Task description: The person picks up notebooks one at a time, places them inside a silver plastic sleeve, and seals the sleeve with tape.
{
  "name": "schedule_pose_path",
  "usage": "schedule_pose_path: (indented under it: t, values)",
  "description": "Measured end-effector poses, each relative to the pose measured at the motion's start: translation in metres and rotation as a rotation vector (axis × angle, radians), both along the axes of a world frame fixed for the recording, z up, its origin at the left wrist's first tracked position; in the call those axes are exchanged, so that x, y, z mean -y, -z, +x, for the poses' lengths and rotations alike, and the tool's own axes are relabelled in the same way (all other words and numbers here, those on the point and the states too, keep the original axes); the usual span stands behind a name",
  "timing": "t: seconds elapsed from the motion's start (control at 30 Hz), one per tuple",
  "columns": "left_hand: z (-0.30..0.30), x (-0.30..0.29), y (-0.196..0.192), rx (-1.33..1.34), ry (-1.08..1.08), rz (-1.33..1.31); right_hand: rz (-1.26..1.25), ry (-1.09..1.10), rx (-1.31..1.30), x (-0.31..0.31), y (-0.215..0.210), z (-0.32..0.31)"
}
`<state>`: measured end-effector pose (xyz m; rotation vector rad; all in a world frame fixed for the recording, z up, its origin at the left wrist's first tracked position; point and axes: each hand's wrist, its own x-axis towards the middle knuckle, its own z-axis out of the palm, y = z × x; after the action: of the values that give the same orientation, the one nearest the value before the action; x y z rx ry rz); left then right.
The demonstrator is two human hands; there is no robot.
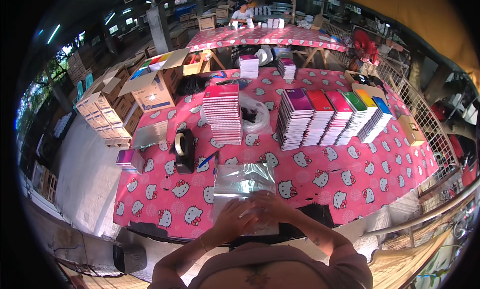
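Pink patterned cloth [310,189] is topped with stacked notebooks [223,116]. Near its front edge, clear plastic sheets [245,177] are partly covered by the left hand [234,219] and right hand [271,205], held close together; whether fingers are clamped cannot be told.

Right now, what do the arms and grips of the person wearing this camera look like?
Human ones: the left grip and right grip are gloveless, five-fingered hands. No sleeves cover the forearms. A thin band seems to circle the left wrist. Small dark marks, too blurred to identify, show on the right forearm. No cables are visible.
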<state>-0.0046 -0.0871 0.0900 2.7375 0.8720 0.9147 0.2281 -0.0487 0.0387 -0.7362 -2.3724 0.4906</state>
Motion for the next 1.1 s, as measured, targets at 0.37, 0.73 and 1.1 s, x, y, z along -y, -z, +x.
schedule_pose_path:
  t: [0.37,0.73,1.1]
  values:
    - [-0.024,-0.003,0.023,-0.156,-0.044,-0.189,0.100,0.105,-0.023,0.028,0.000,-0.013]
    - [-0.003,-0.025,0.011,0.033,-0.131,-0.331,0.039,0.155,-0.030,0.033,-0.011,-0.016]
    - [0.018,-0.021,-0.006,-0.285,-0.275,-0.253,-0.584,0.387,-0.387,0.026,0.016,-0.021]
